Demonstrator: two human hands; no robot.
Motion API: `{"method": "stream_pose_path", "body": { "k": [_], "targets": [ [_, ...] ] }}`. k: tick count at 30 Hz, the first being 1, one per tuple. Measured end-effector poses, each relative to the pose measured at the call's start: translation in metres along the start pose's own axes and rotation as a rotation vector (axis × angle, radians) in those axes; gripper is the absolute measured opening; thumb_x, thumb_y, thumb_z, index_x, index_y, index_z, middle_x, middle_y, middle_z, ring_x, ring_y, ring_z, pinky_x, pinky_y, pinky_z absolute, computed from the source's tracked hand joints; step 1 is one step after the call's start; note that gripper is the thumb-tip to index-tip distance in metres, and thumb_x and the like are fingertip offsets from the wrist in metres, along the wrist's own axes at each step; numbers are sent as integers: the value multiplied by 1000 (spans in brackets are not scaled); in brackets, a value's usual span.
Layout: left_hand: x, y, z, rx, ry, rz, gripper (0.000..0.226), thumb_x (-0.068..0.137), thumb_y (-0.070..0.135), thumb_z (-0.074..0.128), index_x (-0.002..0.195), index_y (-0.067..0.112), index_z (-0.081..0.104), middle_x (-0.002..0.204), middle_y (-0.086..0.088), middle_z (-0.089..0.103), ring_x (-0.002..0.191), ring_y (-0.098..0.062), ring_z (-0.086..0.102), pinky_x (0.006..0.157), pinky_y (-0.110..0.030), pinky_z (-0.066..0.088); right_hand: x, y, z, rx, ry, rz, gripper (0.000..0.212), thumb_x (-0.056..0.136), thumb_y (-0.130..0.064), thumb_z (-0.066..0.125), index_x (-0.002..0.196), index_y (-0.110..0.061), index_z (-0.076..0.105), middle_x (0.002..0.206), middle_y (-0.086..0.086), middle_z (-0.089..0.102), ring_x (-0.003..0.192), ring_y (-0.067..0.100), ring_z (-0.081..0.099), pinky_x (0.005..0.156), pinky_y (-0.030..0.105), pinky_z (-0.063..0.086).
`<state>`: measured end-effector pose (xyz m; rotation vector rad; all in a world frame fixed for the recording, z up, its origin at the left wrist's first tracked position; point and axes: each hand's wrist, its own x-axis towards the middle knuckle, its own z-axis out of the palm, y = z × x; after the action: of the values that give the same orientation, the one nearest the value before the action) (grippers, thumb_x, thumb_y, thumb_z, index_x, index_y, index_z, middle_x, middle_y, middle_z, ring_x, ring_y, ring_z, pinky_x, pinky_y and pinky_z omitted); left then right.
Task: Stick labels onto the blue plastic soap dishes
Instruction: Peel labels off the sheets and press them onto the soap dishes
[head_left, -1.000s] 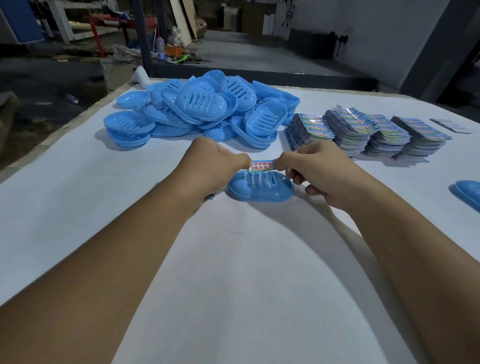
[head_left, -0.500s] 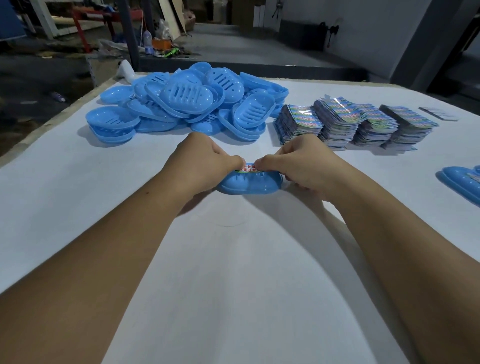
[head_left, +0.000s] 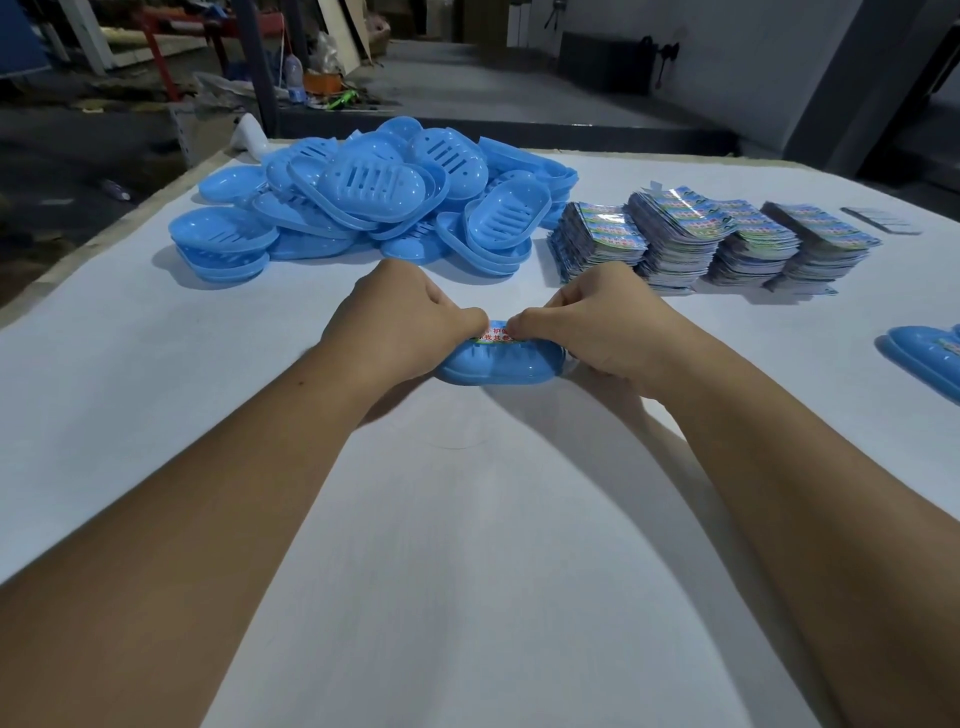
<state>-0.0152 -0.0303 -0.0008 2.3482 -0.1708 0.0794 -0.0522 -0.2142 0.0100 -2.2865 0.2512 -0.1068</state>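
Observation:
A blue plastic soap dish (head_left: 498, 366) lies on the white table (head_left: 467, 545) in front of me. My left hand (head_left: 400, 322) grips its left end and my right hand (head_left: 597, 325) grips its right end. Both thumbs press down on a label (head_left: 496, 332) with red characters that lies across the dish's top. The thumbs nearly meet over the label and hide most of it. A heap of unlabelled blue soap dishes (head_left: 374, 202) lies at the back left. Several stacks of shiny labels (head_left: 711, 244) stand at the back right.
A labelled blue dish (head_left: 924, 358) lies at the right edge of the table. A small dark flat strip (head_left: 880, 221) lies beyond the label stacks. Past the table's far edge is a dim workshop floor with clutter and posts.
Both thumbs have slid inward along the label, which now lies flatter on the dish. The dish sits a little nearer to me.

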Motion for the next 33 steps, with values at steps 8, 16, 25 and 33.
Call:
{"method": "stream_pose_path", "body": {
  "k": [8, 16, 25, 33],
  "targets": [
    [-8, 7, -3, 86, 15, -7, 27, 76, 43, 76, 69, 17, 78, 72, 3, 74, 81, -22, 71, 78, -39, 59, -1, 0, 1, -34, 18, -7, 45, 69, -41, 83, 71, 1, 69, 51, -1, 44, 42, 10, 32, 34, 17, 24],
    [-6, 6, -2, 112, 16, 3, 26, 75, 44, 78, 65, 20, 76, 75, 5, 74, 82, -19, 69, 75, -35, 57, -2, -1, 2, -89, 34, -41, 46, 72, -42, 82, 74, 3, 70, 55, 1, 44, 49, 12, 32, 43, 22, 27],
    [-4, 3, 1, 145, 13, 22, 32, 73, 57, 81, 67, 27, 72, 74, 13, 70, 79, -13, 66, 70, -31, 50, -1, -3, 3, -205, 84, -85, 45, 71, -51, 82, 69, -6, 75, 47, -3, 50, 42, 8, 36, 41, 23, 31],
    [0, 0, 2, 136, 33, 45, 37, 72, 60, 82, 70, 26, 68, 74, 15, 67, 77, -7, 63, 63, -28, 46, 2, 2, 0, -202, 44, -68, 53, 65, -63, 83, 62, -11, 72, 45, -2, 56, 41, 11, 45, 51, 28, 40]
  ]
}}
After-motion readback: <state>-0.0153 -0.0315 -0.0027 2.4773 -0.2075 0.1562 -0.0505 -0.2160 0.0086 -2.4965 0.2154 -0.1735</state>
